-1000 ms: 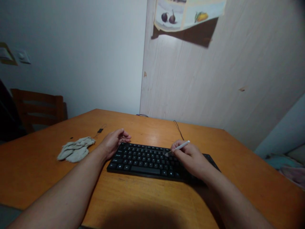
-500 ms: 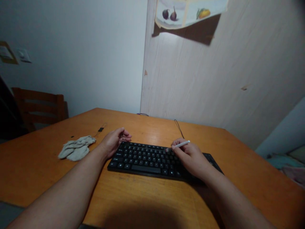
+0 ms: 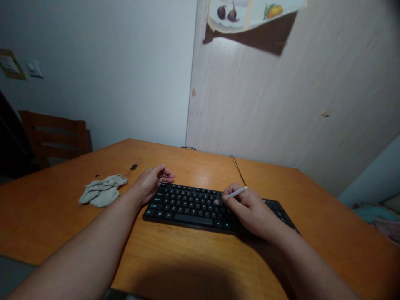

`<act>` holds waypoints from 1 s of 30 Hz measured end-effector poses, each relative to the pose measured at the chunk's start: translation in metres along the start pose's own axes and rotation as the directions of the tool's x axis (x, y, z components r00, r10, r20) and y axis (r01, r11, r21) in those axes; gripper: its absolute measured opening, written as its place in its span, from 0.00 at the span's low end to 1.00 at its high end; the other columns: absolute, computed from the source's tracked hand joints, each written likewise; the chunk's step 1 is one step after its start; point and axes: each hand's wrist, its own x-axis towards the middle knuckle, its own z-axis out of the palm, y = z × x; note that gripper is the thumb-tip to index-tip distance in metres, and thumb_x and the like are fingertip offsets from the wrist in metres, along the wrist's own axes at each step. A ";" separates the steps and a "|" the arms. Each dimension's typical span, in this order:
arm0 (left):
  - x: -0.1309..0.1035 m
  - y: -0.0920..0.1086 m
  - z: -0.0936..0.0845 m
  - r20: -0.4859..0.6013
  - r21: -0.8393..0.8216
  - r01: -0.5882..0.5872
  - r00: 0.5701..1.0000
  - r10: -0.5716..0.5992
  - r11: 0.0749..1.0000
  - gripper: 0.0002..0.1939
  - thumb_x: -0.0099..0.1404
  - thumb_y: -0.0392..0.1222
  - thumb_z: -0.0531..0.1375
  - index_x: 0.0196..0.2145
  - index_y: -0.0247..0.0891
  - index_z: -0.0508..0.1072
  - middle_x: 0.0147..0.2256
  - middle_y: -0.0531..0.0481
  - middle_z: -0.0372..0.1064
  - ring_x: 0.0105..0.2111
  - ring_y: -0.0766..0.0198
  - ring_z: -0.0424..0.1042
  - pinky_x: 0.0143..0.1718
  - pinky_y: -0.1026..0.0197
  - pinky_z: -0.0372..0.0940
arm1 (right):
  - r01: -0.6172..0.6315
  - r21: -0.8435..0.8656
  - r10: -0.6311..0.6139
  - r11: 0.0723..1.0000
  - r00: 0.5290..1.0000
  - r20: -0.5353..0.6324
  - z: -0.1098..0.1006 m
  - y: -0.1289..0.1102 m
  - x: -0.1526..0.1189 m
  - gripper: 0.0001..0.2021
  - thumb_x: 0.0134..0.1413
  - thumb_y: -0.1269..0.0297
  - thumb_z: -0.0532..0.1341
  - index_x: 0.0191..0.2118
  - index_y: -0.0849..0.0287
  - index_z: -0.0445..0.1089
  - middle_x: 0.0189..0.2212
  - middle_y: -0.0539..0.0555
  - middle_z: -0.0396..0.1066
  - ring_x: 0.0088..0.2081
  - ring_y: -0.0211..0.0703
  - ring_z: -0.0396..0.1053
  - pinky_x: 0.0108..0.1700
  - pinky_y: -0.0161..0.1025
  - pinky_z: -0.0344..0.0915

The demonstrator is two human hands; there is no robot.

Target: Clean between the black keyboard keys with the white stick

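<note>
right hand (image 3: 248,208): pinching white brush (image 3: 238,191)
brush tip (image 3: 216,201): shifted left and nearer over keyboard (image 3: 190,208)
left hand (image 3: 152,182): loosely open, keyboard's left end

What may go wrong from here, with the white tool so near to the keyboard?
1. The right hand holds the white tool low over the keyboard, so it might press or catch keys.
2. The left hand lies at the keyboard's left end without visibly gripping it, so the keyboard might slide.
</note>
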 end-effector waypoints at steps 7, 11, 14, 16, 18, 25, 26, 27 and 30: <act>-0.003 0.002 0.003 -0.007 0.009 -0.003 1.000 0.003 1.000 0.13 0.65 0.43 0.55 0.27 0.33 0.70 0.27 0.44 0.74 0.24 0.63 0.73 0.27 0.63 0.66 | 0.020 -0.037 -0.021 0.999 0.999 -0.025 -0.003 -0.006 -0.001 0.08 0.62 0.63 0.53 0.33 0.56 0.67 0.28 0.50 0.70 0.32 0.41 0.66 0.34 0.38 0.60; -0.003 0.002 0.003 -0.007 0.011 -0.008 1.000 0.009 1.000 0.12 0.64 0.44 0.55 0.27 0.33 0.70 0.26 0.44 0.73 0.24 0.62 0.73 0.28 0.63 0.67 | 0.018 -0.106 -0.011 0.994 0.998 0.067 -0.005 -0.009 -0.003 0.07 0.60 0.66 0.53 0.30 0.56 0.64 0.25 0.48 0.67 0.29 0.39 0.64 0.32 0.37 0.58; -0.002 0.001 0.003 -0.004 0.004 0.001 1.000 -0.001 1.000 0.13 0.64 0.44 0.55 0.27 0.33 0.70 0.26 0.43 0.73 0.24 0.62 0.74 0.28 0.62 0.67 | 0.028 -0.105 -0.019 0.994 0.996 0.093 -0.010 -0.012 -0.006 0.08 0.59 0.67 0.53 0.29 0.56 0.63 0.24 0.48 0.67 0.29 0.39 0.65 0.31 0.37 0.57; -0.002 0.001 0.003 -0.004 0.003 0.007 1.000 -0.007 1.000 0.13 0.65 0.44 0.54 0.27 0.33 0.70 0.26 0.43 0.73 0.24 0.62 0.74 0.28 0.62 0.67 | 0.027 -0.057 -0.022 0.998 0.995 0.101 -0.012 -0.012 -0.006 0.08 0.60 0.68 0.53 0.29 0.56 0.64 0.25 0.49 0.69 0.30 0.40 0.66 0.32 0.37 0.58; -0.002 0.001 0.002 -0.006 0.006 0.003 1.000 -0.003 1.000 0.14 0.65 0.44 0.54 0.27 0.33 0.70 0.27 0.43 0.73 0.24 0.62 0.73 0.28 0.62 0.67 | 0.017 -0.010 -0.016 1.000 0.997 0.079 -0.013 -0.012 -0.006 0.09 0.61 0.67 0.52 0.30 0.56 0.64 0.26 0.50 0.71 0.30 0.40 0.68 0.33 0.37 0.60; 0.001 0.000 0.000 -0.001 0.010 -0.001 1.000 0.001 1.000 0.13 0.65 0.44 0.55 0.27 0.33 0.71 0.28 0.43 0.73 0.25 0.62 0.73 0.27 0.63 0.67 | 0.042 -0.090 -0.034 0.995 0.996 0.086 -0.011 -0.013 -0.005 0.08 0.60 0.68 0.53 0.30 0.56 0.64 0.25 0.48 0.67 0.29 0.39 0.65 0.32 0.37 0.59; 0.001 0.000 0.000 0.000 0.010 -0.002 1.000 0.002 1.000 0.13 0.65 0.44 0.55 0.27 0.33 0.71 0.28 0.43 0.73 0.25 0.62 0.73 0.27 0.63 0.67 | 0.045 -0.096 -0.034 0.994 0.993 0.110 -0.012 -0.014 -0.006 0.08 0.60 0.68 0.53 0.29 0.56 0.64 0.25 0.48 0.67 0.29 0.39 0.65 0.32 0.37 0.58; 0.001 0.000 0.000 0.000 0.010 -0.002 1.000 0.002 1.000 0.14 0.65 0.44 0.54 0.27 0.33 0.71 0.28 0.43 0.73 0.25 0.62 0.73 0.26 0.63 0.67 | 0.047 -0.096 -0.034 0.994 0.991 0.129 -0.013 -0.015 -0.006 0.09 0.60 0.68 0.53 0.29 0.56 0.64 0.25 0.48 0.67 0.29 0.39 0.65 0.32 0.37 0.59; -0.001 0.001 0.001 0.001 0.004 0.006 1.000 -0.006 1.000 0.14 0.65 0.44 0.54 0.27 0.33 0.71 0.28 0.43 0.73 0.25 0.62 0.73 0.25 0.63 0.66 | 0.047 -0.048 -0.038 0.998 0.984 0.175 -0.017 -0.016 -0.007 0.09 0.61 0.69 0.52 0.30 0.56 0.65 0.27 0.49 0.70 0.31 0.40 0.68 0.34 0.37 0.60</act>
